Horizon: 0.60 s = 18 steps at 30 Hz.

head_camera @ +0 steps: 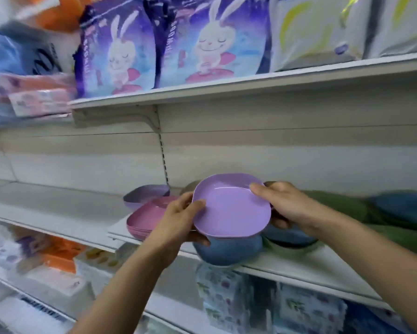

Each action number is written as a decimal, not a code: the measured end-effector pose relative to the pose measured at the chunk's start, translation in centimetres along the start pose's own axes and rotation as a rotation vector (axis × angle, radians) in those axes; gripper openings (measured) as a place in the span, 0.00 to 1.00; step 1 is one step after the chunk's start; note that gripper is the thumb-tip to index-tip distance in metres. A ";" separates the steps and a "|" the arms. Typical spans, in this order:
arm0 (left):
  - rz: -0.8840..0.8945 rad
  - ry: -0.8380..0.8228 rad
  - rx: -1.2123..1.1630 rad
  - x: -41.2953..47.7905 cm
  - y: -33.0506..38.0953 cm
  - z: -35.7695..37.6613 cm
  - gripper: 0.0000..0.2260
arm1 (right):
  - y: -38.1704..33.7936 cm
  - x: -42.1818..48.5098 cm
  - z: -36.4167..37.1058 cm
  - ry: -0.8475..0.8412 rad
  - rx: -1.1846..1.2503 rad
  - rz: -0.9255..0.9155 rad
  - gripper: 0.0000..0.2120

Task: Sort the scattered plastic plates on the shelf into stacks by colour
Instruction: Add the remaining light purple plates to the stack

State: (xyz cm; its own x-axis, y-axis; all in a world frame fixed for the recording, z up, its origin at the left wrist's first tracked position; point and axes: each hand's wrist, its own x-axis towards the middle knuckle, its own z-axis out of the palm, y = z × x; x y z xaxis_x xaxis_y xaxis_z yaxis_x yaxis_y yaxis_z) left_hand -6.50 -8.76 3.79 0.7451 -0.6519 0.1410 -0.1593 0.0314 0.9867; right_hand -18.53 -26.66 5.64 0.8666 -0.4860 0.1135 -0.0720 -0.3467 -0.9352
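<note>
A purple square plate (229,208) is held above the middle shelf (65,213). My left hand (178,218) grips its left edge, thumb on top and fingers underneath. My right hand (284,206) grips its right edge the same way. Beneath it sits a blue plate (229,251) at the shelf's front edge. To the left lies a stack of pink plates (142,220), with another purple plate (144,192) behind it. A second blue plate (287,235) sits under my right hand. Green plates (337,206) and a blue plate (403,203) lie further right, blurred.
The upper shelf (226,90) carries purple rabbit-print packs (202,42) and white packs (323,27). Packaged goods fill the lower shelf (226,292). A bare stretch of the middle shelf lies left of the plates.
</note>
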 end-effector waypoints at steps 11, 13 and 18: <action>-0.104 0.211 0.047 14.4 -1.2 -18.8 0.05 | -4.3 12.4 12.6 0.031 -0.048 0.133 0.16; -0.128 0.264 0.153 17.3 -2.1 -21.2 0.08 | -4.0 13.4 13.1 0.024 -0.120 0.139 0.14; -0.194 0.269 0.302 22.4 -5.3 -23.8 0.08 | -3.0 14.5 13.8 0.006 -0.243 0.114 0.11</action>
State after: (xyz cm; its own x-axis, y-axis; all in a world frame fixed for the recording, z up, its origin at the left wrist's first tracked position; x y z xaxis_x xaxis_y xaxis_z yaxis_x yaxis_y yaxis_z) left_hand 26.48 -5.55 3.60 0.9153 -0.4025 0.0107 -0.1519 -0.3206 0.9350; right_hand 1.05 -21.59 5.42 0.8433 -0.5372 0.0143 -0.2862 -0.4716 -0.8341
